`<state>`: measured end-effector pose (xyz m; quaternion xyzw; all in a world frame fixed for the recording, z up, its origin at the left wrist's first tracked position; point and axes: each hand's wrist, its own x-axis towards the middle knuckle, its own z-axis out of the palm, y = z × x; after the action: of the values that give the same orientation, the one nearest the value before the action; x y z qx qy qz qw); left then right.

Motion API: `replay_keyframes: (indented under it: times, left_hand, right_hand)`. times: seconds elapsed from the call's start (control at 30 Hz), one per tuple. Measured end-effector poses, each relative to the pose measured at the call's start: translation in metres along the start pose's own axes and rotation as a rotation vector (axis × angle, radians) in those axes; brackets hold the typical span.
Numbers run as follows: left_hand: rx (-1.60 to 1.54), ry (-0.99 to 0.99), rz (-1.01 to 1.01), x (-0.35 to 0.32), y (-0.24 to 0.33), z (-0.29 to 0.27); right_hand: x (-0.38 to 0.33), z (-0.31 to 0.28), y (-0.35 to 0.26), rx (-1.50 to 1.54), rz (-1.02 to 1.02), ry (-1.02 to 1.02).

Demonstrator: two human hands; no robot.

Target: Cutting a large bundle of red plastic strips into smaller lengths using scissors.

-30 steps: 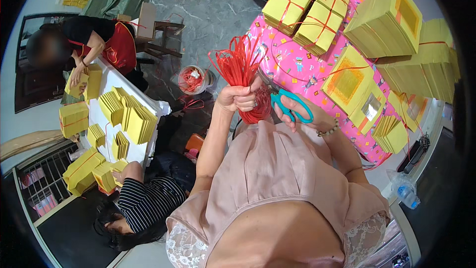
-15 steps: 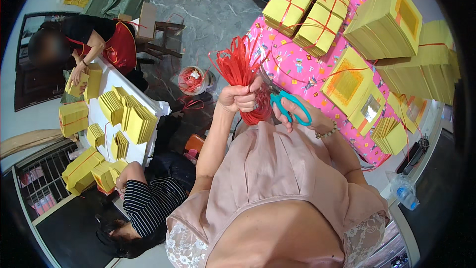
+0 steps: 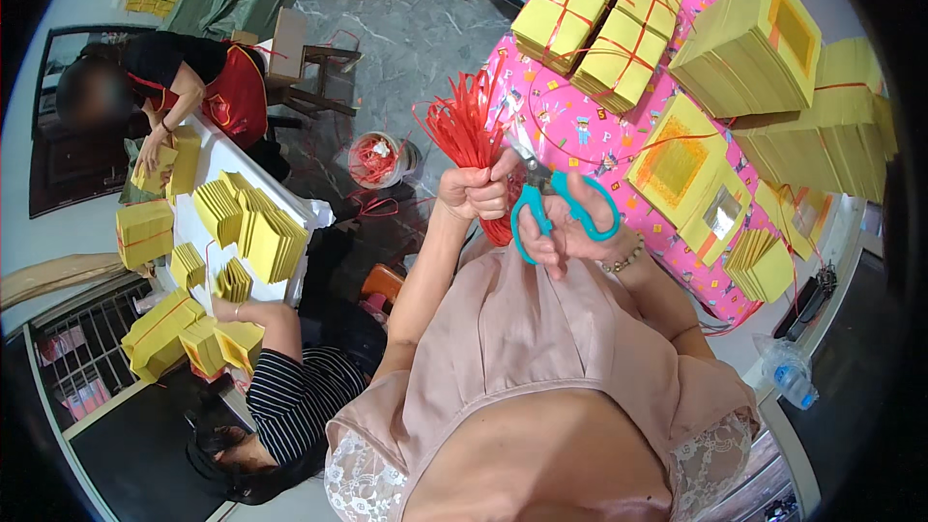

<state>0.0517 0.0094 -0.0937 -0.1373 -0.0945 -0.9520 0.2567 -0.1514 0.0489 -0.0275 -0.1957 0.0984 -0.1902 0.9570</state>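
Left hand [image 3: 474,195] first: we fist it tight around the red strips [image 3: 466,126], fanned up over the pink table [image 3: 541,116]. Right hand [image 3: 565,232] closes through the teal scissors [image 3: 553,208], touching the bundle. Best to keep the strips bunched and the blades square. Both forearms rise, wrists bent inward.

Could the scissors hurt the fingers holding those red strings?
Possibly. The scissors in the right hand sit very close to the left hand gripping the red strings, so a snip might nick those fingers. The bundle fans out loosely above the fist, so strands could slip out or get cut unevenly.
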Motion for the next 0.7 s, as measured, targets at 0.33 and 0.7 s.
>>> replay_keyframes:
  times: [0.33,0.7]
  left_hand:
    - [-0.013,0.019,-0.052,0.002,-0.002,0.000]
    - [-0.013,0.071,0.038,-0.004,0.004,0.003]
  right_hand:
    - [-0.004,-0.004,-0.002,-0.085,0.035,0.168]
    - [-0.021,0.005,-0.016,-0.753,-0.038,0.315]
